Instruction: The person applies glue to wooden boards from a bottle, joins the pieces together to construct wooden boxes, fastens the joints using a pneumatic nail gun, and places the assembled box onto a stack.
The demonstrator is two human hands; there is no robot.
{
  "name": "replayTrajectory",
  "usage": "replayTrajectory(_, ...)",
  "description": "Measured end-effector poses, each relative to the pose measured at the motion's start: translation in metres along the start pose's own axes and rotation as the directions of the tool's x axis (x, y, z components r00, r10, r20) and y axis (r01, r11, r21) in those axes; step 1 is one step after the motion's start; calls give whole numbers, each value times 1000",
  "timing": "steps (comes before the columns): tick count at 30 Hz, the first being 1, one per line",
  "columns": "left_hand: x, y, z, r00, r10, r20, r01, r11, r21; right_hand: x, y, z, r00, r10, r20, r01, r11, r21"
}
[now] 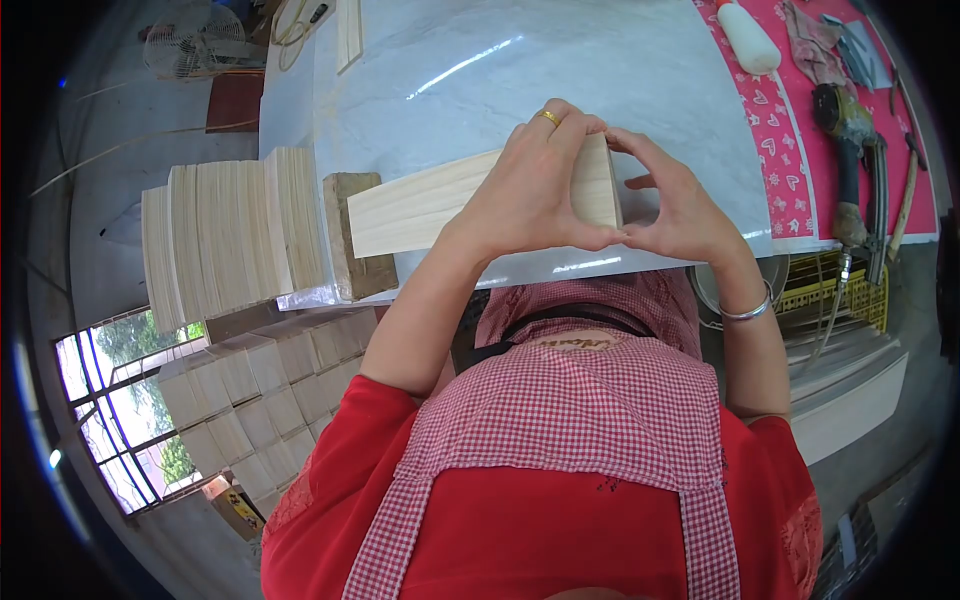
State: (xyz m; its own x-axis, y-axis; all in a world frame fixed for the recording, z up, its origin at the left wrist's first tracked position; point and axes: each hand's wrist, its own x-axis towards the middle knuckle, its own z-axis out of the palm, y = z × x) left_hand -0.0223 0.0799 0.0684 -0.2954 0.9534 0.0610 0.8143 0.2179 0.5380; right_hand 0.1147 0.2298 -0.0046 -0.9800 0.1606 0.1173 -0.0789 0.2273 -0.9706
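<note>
A pale wooden board lies lengthwise near the front edge of the table. My left hand spans its right part, with fingers over the far edge and the thumb at the near edge. At the right end, my right hand curves around, fingertips and thumb touching the far and near corners, with a gap between palm and wood. A thin strip shows along that end; whether it is a separate piece I cannot tell. The board's left end rests at a worn brown wooden block.
Thin wooden boards stand in a stack at left, with more stacked wood lower down. On the pink cloth at right are a white bottle, an air-hosed power tool and a hammer. A yellow crate sits below.
</note>
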Motion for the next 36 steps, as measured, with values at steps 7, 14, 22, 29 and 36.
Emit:
replayTrajectory(7, -1, -1, 1, 1000, -19, 13, 19, 1000, -1, 1, 2, -1, 1000, 9, 8, -9, 1000, 13)
replayTrajectory(14, -3, -1, 2, 997, 62, -40, -59, 995, 84, 1, 3, 1, 1000, 5, 6, -5, 1000, 14)
replayTrajectory(22, -1, 1, -7, 997, -18, 76, 19, 1000, -17, 0, 5, 0, 999, 21, 32, -22, 999, 31)
replayTrajectory(29, -4, 3, -7, 999, -15, 46, 11, 995, 97, 9, 16, -23, 984, 25, 176, -49, 990, 131)
replayTrajectory(36, -8, 1, -2, 1000, -21, -13, 22, 996, 87, 20, 26, -23, 973, 41, 228, -104, 957, 271)
